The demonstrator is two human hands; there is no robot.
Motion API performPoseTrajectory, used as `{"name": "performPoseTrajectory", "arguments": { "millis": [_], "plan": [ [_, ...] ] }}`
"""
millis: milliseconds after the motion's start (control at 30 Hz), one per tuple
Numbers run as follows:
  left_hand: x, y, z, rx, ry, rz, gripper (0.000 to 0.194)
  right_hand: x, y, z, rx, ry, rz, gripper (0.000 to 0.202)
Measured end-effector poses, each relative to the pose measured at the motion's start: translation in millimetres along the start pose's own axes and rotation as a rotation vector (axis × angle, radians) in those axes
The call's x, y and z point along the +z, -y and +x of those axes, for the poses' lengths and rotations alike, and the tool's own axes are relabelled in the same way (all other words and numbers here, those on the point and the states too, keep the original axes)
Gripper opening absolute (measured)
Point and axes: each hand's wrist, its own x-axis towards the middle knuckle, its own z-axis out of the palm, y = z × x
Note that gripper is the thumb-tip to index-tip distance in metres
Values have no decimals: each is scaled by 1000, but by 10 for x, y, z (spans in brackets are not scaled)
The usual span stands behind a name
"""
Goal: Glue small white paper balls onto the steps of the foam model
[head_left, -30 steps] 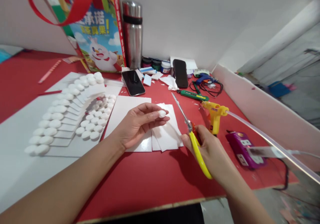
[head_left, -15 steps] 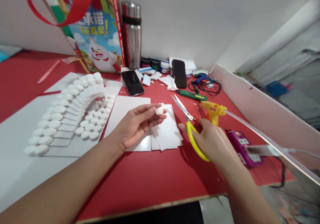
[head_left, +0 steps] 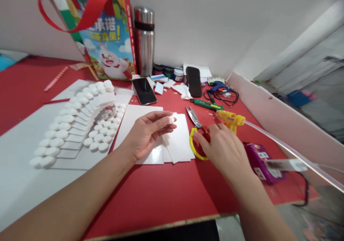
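Observation:
Between the thumb and fingertips of my left hand (head_left: 150, 131) is a small white piece (head_left: 171, 120), held above white cards (head_left: 178, 140). My right hand (head_left: 224, 144) has its fingers around the handles of the scissors (head_left: 194, 117), which have one yellow loop and a red part. The blades lie low over the red table, pointing away, slightly apart. Just beyond my right hand stands a yellow glue gun (head_left: 231, 118) with a long clear stick. On the left, rows of white discs (head_left: 67, 118) rest on stepped white cards, beside a group of loose white discs (head_left: 98, 138).
A printed bag (head_left: 107, 51), a steel flask (head_left: 145, 44), two phones (head_left: 144, 90), paint jars (head_left: 178, 75) and a green cutter (head_left: 206, 104) stand or lie toward the wall. At right sits a purple box (head_left: 262, 162) on the red table (head_left: 161, 198).
My right hand has moved left and slightly up with the scissors, which now lie lower and more upright in view. My left hand keeps its pinch on the white piece.

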Motion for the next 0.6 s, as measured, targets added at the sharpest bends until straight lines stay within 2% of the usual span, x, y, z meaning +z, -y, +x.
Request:
{"name": "performPoseTrajectory", "arguments": {
  "millis": [67,133,167,233,333,467,600],
  "plan": [
    [1,14,-2,109,-15,113,19,-140,77,7,-38,-80,208,29],
    [0,8,-17,255,-34,273,21,-260,174,63,-120,-113,552,24],
    [1,-2,-30,336,-41,377,21,-300,224,107,-151,-81,737,25],
    [4,-33,-64,494,-47,592,17,-319,316,207,-177,84,1070,24],
    [5,-66,-103,643,-37,818,14,-201,407,326,-140,292,1337,27],
    [-9,-45,-93,661,-20,914,15,73,425,372,-59,361,1571,28],
    [-6,-14,-61,515,-25,807,20,204,370,397,6,453,1734,25]
  ]
}}
